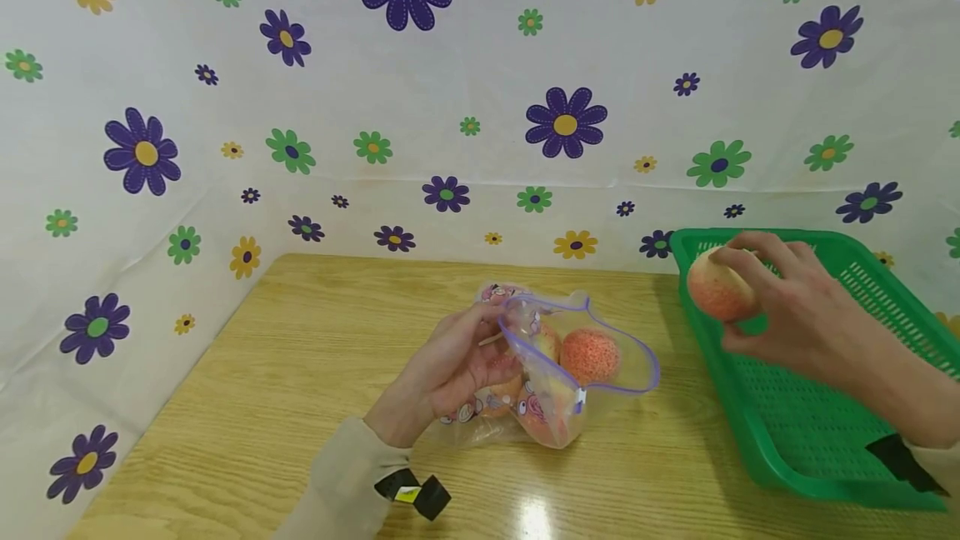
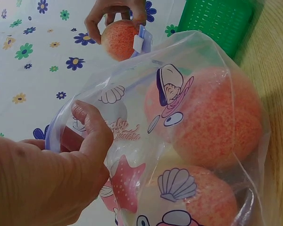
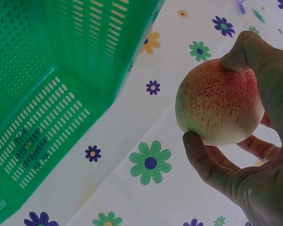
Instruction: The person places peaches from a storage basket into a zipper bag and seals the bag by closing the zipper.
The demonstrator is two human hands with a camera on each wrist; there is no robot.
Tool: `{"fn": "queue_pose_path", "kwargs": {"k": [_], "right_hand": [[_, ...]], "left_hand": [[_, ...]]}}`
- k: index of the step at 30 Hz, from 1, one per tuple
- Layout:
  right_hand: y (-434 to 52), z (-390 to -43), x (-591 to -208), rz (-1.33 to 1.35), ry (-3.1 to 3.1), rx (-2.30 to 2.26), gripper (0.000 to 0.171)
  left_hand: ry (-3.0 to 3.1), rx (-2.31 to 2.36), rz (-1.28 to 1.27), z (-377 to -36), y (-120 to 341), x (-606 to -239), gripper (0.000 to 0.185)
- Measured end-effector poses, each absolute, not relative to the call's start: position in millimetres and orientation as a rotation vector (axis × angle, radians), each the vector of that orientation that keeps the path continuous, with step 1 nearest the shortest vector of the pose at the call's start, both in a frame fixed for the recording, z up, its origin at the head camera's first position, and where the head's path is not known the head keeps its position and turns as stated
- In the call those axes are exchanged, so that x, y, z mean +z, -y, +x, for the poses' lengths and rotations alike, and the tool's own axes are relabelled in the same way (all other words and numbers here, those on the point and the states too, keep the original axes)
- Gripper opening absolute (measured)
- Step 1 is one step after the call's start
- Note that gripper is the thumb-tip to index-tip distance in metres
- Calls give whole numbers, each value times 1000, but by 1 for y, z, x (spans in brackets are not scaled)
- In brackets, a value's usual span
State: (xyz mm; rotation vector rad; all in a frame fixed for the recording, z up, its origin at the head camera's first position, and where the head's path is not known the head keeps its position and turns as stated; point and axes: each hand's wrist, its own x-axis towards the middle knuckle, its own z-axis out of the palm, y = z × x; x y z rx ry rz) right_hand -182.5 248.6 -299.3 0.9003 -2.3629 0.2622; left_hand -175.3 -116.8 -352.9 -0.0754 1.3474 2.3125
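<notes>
One peach [image 1: 722,286] is resting in the grip of the right hand [image 1: 806,307], above the left rim of the green basket [image 1: 738,415] and near its back-left corner. The thumb is pressing on one side and the fingers, set apart from one another, are curving round the other, probably spreading the hold over a round surface that could roll free.

The left hand [image 1: 450,365] is pinching a clear bag [image 1: 558,415] at its purple zip edge [image 1: 546,359], between thumb and fingers; how closely the hidden fingers are lying together, I cannot tell. This pinch is apparently stopping the limp film from folding in, for the mouth is gaping upward and toward the basket. The white slider [image 1: 581,397] is hanging at the mouth's near corner, presumably leaving the opening free.

Several peaches [image 1: 591,357] are lying inside the bag, some partly hidden, and their weight is likely steadying it on the table [image 1: 315,332], well in from the back and left edges. The basket is standing along the table's right side, probably putting it within the right hand's reach. A flowered cloth [image 1: 465,65] is hanging behind the back edge.
</notes>
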Motion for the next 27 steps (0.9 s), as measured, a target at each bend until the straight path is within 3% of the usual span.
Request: {"fn": "queue_pose_path", "kwargs": {"k": [27], "right_hand": [[-196,-156,-307,1121,2339,377,85]], "left_hand": [[-1344,2309,-94,-175,115,-353,14]]}}
